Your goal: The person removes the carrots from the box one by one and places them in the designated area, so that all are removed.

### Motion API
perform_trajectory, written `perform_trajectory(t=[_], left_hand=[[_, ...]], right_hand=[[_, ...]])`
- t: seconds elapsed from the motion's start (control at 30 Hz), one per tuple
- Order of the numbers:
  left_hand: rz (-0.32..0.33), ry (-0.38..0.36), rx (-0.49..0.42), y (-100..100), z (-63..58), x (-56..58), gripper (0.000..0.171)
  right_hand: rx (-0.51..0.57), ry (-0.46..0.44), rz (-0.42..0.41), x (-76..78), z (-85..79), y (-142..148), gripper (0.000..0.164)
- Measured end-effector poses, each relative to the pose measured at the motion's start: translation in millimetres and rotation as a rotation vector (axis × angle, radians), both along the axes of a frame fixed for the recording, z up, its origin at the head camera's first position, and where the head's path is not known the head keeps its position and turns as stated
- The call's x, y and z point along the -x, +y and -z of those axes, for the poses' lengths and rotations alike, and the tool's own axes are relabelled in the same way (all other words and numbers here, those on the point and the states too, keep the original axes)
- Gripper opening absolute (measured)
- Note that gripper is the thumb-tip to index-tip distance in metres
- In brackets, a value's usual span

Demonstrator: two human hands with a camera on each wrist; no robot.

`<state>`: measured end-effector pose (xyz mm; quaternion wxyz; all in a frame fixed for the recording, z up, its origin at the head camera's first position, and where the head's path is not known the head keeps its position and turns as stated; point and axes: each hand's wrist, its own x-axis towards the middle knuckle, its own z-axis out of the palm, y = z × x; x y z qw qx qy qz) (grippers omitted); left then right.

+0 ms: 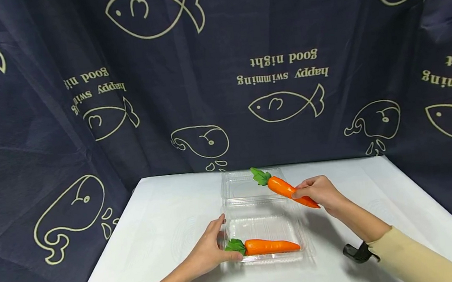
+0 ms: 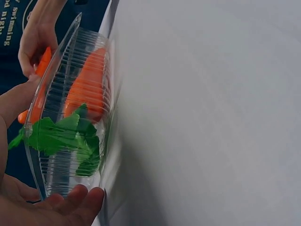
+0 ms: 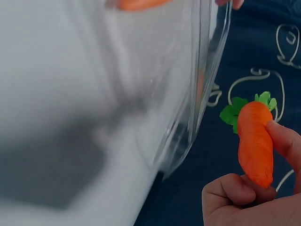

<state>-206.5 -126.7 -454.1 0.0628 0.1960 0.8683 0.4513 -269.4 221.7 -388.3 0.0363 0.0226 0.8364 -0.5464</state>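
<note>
A clear plastic clamshell box lies unfolded on the table, its lid toward the back. One orange carrot with green leaves rests along the front of the base, leaves to the left. At the base's left side, my left hand grips the box, thumb by the front corner. In the left wrist view, fingertips press the ribbed wall near the leaves. My right hand pinches a second carrot by its lower half, over the box's right side. Its leaves point to the back left, over the lid.
The white table spreads around the box on both sides. Dark blue cloth with fish and whale drawings hangs behind the table and along its sides. Black straps sit at the wrists, by the beige sleeves.
</note>
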Motion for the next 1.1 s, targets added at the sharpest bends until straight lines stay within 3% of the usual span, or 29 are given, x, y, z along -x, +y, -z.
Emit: perform_trajectory(t=[0.57,1.1], left_hand=[[-0.017,0.021,0.033,0.7,-1.3,-2.1,0.120],[-0.004,0.003,0.019,0.4,-2.7,-1.8,0.119]], right_hand=[[-0.077,-0.009,0.103,2.0,9.6,58.4,0.035],[-0.143,-0.020,0.262,6.0,24.0,115.9,0.046]])
